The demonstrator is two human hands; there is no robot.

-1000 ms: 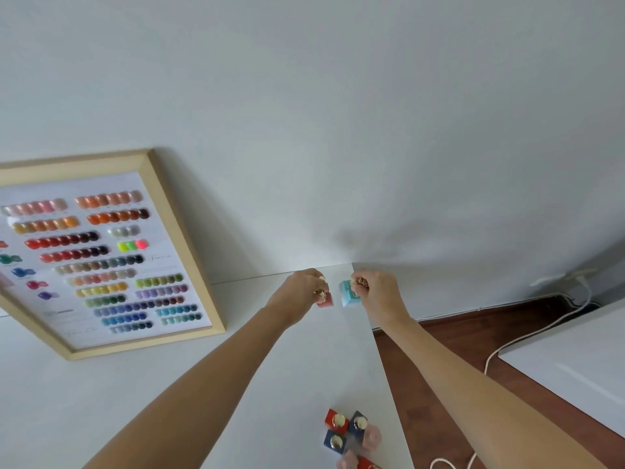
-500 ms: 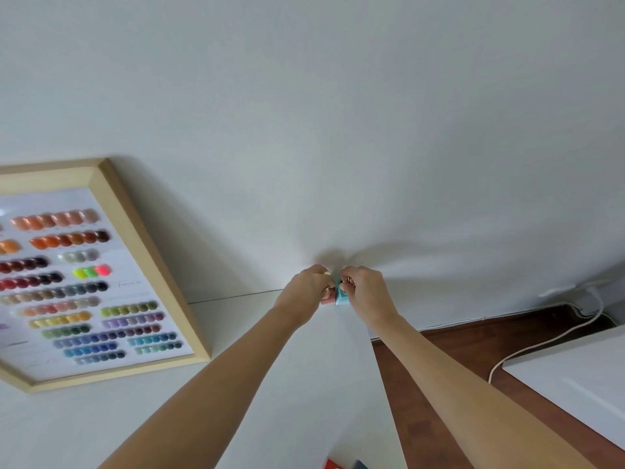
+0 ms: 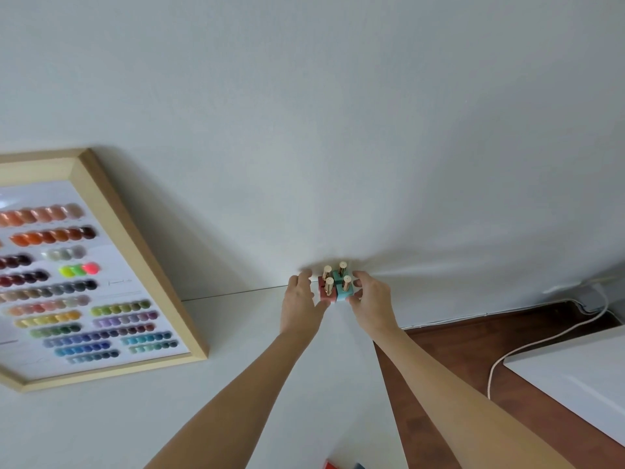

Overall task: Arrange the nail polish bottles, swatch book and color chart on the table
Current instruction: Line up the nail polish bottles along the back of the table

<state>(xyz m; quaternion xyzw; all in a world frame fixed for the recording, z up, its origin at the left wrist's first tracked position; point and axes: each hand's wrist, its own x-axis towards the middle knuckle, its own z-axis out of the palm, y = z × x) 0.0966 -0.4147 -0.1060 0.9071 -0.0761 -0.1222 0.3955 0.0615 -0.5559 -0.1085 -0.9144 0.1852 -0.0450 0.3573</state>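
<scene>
Several nail polish bottles with gold caps stand in a tight square cluster at the far corner of the white table [image 3: 236,336], against the wall. The pink-red bottles [image 3: 325,292] are on the left, the teal bottles [image 3: 344,292] on the right. My left hand [image 3: 301,306] rests against the pink side, fingers apart. On the teal side my right hand [image 3: 372,299] does the same. The framed color chart [image 3: 135,265] leans against the wall at the left. No swatch book is in view.
The tops of a red bottle [image 3: 329,465] and a blue bottle [image 3: 358,466] peek in at the bottom edge. The table's right edge drops to a brown wooden floor [image 3: 456,350], where a white cable [image 3: 541,340] runs beside a white furniture top [image 3: 581,384].
My hands brought a pink and a teal bottle together at the far corner and set them into the cluster. The fingers have loosened and now flank the standing bottles.
</scene>
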